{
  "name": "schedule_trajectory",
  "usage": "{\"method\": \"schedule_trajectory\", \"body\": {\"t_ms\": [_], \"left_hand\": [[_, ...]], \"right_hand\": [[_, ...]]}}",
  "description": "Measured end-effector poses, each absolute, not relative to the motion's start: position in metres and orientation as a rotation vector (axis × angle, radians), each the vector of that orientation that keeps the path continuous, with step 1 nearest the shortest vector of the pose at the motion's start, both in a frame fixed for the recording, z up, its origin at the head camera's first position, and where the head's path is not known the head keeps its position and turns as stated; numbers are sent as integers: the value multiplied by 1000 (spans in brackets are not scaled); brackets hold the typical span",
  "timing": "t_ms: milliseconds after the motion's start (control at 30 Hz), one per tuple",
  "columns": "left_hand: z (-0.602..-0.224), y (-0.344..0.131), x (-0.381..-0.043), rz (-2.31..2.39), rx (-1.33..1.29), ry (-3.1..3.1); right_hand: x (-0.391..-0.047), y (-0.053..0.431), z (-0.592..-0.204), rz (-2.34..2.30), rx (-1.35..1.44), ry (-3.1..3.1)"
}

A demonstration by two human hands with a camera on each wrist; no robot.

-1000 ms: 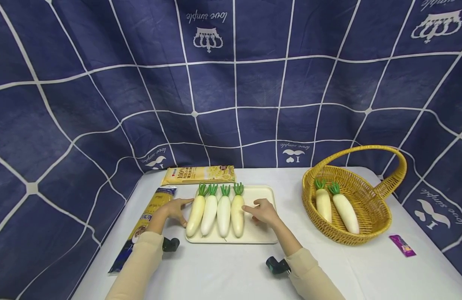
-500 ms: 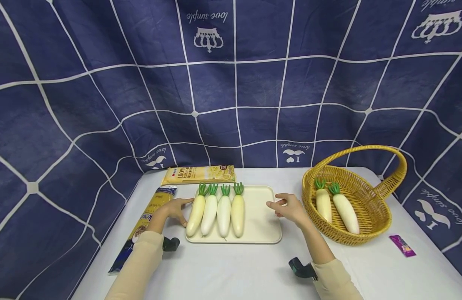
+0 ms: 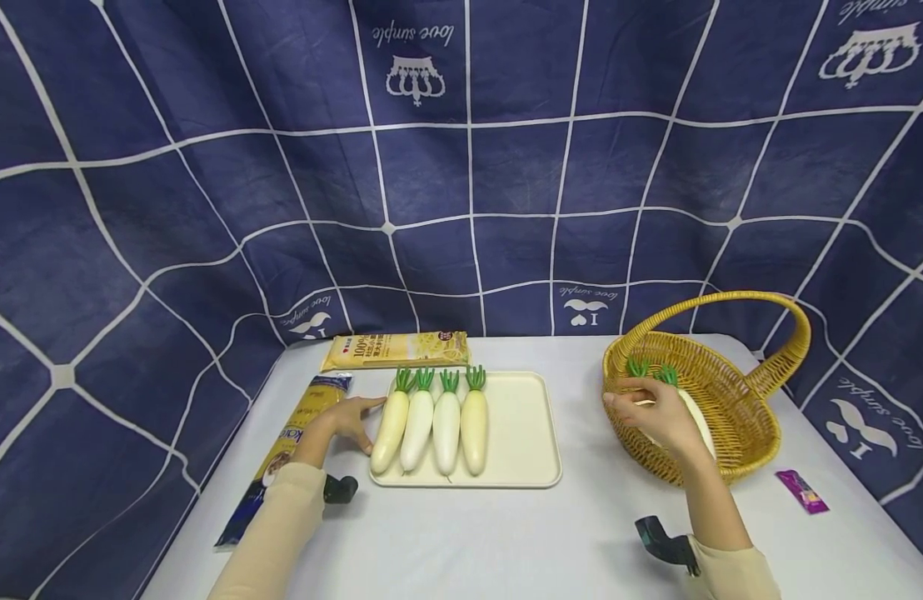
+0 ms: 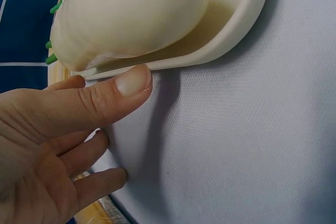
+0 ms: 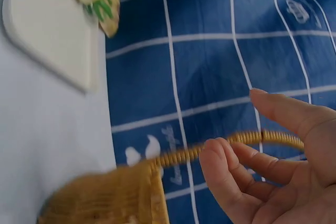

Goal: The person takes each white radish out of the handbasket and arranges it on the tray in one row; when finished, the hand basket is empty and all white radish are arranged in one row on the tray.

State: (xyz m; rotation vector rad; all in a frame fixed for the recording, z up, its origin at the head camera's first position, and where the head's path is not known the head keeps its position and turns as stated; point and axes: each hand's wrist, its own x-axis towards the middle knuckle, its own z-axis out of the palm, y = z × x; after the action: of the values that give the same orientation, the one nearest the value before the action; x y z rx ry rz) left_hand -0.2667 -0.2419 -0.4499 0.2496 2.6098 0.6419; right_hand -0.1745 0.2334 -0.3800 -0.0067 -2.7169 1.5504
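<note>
Several white radishes point(image 3: 447, 433) with green tops lie side by side on the cream tray point(image 3: 525, 433), towards its left. At the tray's left edge is my left hand point(image 3: 349, 419), fingers spread; in the left wrist view its thumb point(image 4: 134, 81) lies right at the rim, beside the outermost radish point(image 4: 131, 14). My right hand point(image 3: 656, 412) is over the left side of the wicker basket point(image 3: 754, 450), holding nothing, its fingers loosely bent and parted. Partly hidden behind it are two radishes in the basket, one white radish point(image 3: 697, 417) still showing.
A yellow pasta packet point(image 3: 394, 350) lies behind the tray, and a long blue and gold packet point(image 3: 289, 450) lies left of it. The basket's handle point(image 3: 731, 298) arches high. A small purple sachet point(image 3: 802, 492) rests at the right.
My right hand has moved right, from beside the rightmost radish on the tray, across the tray's edge, to over the basket. My left hand has stayed in place.
</note>
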Motion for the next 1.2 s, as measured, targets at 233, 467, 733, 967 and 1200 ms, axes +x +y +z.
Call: {"method": "schedule_trajectory", "body": {"t_ms": [233, 467, 733, 967, 1200], "left_hand": [[-448, -241, -265, 610, 215, 2614], [-447, -240, -265, 589, 197, 2620], [-447, -240, -266, 584, 197, 2622], [-449, -239, -268, 587, 208, 2623], [-450, -240, -269, 583, 220, 2631]], "right_hand": [[-172, 264, -386, 1529, -47, -2635], [-178, 285, -399, 1516, -169, -2592], [-188, 296, -417, 1410, -355, -2621], [-192, 299, -428, 1315, -366, -2717], [-198, 300, -433, 1247, -409, -2853]]}}
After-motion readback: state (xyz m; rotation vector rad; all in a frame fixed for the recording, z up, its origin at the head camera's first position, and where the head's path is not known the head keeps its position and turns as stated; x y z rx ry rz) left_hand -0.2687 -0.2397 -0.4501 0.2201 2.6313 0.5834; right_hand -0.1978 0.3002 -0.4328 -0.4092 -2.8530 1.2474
